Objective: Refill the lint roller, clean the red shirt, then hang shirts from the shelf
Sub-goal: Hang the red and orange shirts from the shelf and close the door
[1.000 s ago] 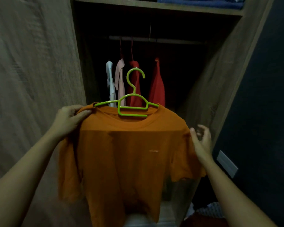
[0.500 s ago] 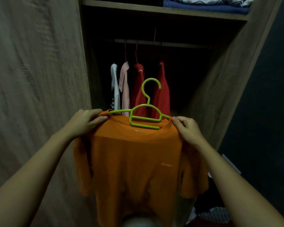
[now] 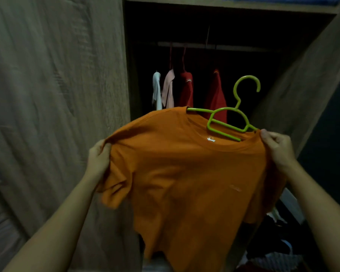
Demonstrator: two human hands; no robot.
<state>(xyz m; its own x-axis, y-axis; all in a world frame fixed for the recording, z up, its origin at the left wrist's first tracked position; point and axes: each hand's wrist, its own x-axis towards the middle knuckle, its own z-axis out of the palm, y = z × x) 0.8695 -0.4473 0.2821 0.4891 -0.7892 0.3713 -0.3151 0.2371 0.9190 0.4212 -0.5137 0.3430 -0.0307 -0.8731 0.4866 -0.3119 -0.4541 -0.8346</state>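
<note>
Orange shirt (image 3: 186, 173), lime-green hanger (image 3: 232, 116), two red shirts (image 3: 216, 99), pink shirt (image 3: 168, 89), white shirt (image 3: 157, 89)

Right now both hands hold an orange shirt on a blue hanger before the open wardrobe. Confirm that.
Not quite: the hanger is green, not blue, as the head view shows. The rest stands: the left hand and right hand hold the orange shirt on it before the open wardrobe.

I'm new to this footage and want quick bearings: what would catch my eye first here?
The orange T-shirt fills the middle, held up by the left hand gripping one shoulder and the right hand pinching the other. A bright green hanger sits tilted in its collar, hook up. Behind it, red shirts hang from a rail in the dark.
</note>
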